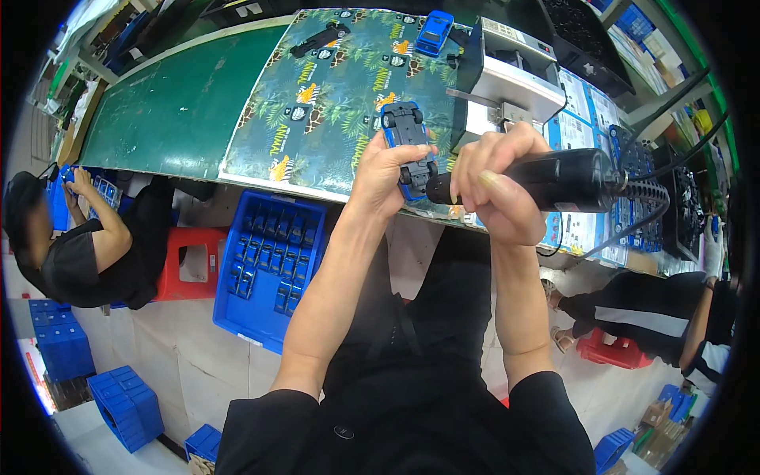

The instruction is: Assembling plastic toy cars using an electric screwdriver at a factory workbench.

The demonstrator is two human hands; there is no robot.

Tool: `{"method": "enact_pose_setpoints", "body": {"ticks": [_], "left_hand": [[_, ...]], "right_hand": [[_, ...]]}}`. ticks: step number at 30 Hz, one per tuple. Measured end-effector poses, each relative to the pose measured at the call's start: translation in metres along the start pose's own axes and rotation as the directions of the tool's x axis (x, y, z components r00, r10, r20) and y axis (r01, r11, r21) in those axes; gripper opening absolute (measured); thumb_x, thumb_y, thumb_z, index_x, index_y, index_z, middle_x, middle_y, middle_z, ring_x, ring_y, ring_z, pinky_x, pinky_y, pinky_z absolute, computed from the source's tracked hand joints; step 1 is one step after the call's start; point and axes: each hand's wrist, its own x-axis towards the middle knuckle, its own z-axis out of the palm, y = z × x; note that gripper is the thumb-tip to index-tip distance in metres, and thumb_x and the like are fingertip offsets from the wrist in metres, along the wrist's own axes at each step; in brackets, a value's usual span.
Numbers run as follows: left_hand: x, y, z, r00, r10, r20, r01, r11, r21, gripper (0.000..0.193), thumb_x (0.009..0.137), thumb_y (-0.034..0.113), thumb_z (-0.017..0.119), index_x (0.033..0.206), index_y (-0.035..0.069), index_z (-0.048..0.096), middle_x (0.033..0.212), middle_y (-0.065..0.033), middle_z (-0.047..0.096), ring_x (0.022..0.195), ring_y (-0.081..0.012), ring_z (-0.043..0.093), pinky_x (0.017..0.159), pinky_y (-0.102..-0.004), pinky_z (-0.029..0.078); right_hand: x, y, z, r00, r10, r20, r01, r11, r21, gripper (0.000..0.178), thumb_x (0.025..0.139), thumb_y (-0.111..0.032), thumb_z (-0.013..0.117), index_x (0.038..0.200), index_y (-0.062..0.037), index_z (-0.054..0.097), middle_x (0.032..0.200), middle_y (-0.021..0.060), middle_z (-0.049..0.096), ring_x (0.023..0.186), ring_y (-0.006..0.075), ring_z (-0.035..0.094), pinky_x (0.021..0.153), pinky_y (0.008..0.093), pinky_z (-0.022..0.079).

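My left hand (382,170) is closed around a blue toy car (407,131), turned so that its black underside with wheels shows. The thumb presses across the chassis. In my right hand (503,178) is a black electric screwdriver (566,180) with a cable at its rear. Its front end points left at the lower end of the car's underside; whether the tip touches a screw cannot be made out. Just beyond the hands stands a white and grey machine (511,75) with a metal bar jutting left.
A patterned mat (317,119) covers the bench, with another blue toy car (434,33) and a black car chassis (321,38) at its far side. At left below the bench, a blue crate (257,317) holds several cars. Co-workers sit left and right.
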Motion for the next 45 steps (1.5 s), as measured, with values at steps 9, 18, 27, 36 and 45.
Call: {"method": "enact_pose_setpoints", "body": {"ticks": [9,18,27,36,45], "left_hand": [[-0.002,-0.002,0.003,1.000,0.023,-0.021,-0.024,0.997,-0.072,0.032,0.087,0.019,0.074,0.110,0.005,0.057,0.095,-0.0080,0.064,0.084,-0.0198,0.067,0.069,-0.0350,0.057],[-0.011,0.015,0.004,0.999,-0.007,0.048,0.014,0.986,-0.165,0.078,0.093,0.075,0.029,0.114,0.005,0.057,0.095,-0.0117,0.063,0.081,-0.0250,0.065,0.070,-0.0407,0.056],[0.005,0.034,-0.023,0.964,-0.111,0.242,0.194,0.916,-0.351,0.068,0.099,0.062,0.038,0.119,0.001,0.059,0.105,-0.0195,0.065,0.087,-0.0335,0.068,0.088,-0.0531,0.055],[-0.002,0.065,-0.010,0.678,0.505,0.535,-0.589,-0.063,0.806,0.058,0.086,0.049,0.069,0.122,0.005,0.058,0.099,-0.0117,0.064,0.076,-0.0225,0.064,0.065,-0.0337,0.052],[-0.006,0.126,-0.069,0.683,-0.221,0.696,-0.588,-0.732,0.344,0.085,0.074,0.074,0.061,0.133,0.013,0.053,0.113,-0.0137,0.057,0.110,-0.0306,0.055,0.101,-0.0548,0.035]], "right_hand": [[-0.004,0.002,-0.006,0.995,-0.092,0.044,0.098,0.982,-0.159,0.012,0.086,-0.009,0.057,0.087,-0.0029,0.047,0.062,0.0061,0.049,0.049,0.0152,0.047,0.051,0.0312,0.046],[-0.023,-0.037,-0.049,0.949,-0.278,-0.151,0.222,0.925,-0.307,0.013,0.087,-0.003,0.062,0.091,0.0008,0.051,0.064,0.0093,0.055,0.051,0.0155,0.053,0.054,0.0293,0.050],[-0.019,-0.034,-0.073,0.895,-0.245,-0.372,0.016,0.852,-0.524,0.014,0.084,-0.001,0.070,0.085,0.0000,0.056,0.059,0.0063,0.057,0.047,0.0134,0.056,0.051,0.0244,0.047],[-0.024,-0.032,-0.072,0.905,-0.222,-0.364,0.005,0.859,-0.512,0.011,0.087,0.001,0.062,0.091,-0.0007,0.052,0.059,0.0067,0.054,0.050,0.0146,0.052,0.056,0.0291,0.048],[-0.025,-0.028,-0.073,0.912,-0.208,-0.355,-0.009,0.852,-0.523,0.012,0.086,0.001,0.062,0.091,-0.0008,0.051,0.060,0.0070,0.051,0.048,0.0143,0.050,0.053,0.0283,0.045]]}}
